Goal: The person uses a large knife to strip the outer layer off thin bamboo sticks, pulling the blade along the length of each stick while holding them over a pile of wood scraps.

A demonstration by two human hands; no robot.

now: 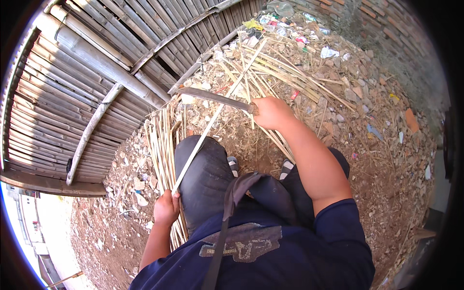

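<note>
My right hand (271, 113) is closed round the handle of a machete (212, 96), whose long dark blade points left. The blade crosses a long pale bamboo strip (204, 134); whether it touches the strip I cannot tell. At the strip's near end, beside my left thigh, my left hand (167, 208) grips it. The strip slants up and away to the right, over other strips on the ground. A bundle of pale bamboo strips (161, 145) lies along my left leg, partly hidden behind my left hand and forearm.
More split bamboo strips (290, 77) lie scattered ahead. A bamboo slat wall (63, 92) stands at the left, a brick wall (382, 24) at the far right. Stones and litter (329, 52) cover the dirt. My knees and striped footwear (233, 166) are close below the blade.
</note>
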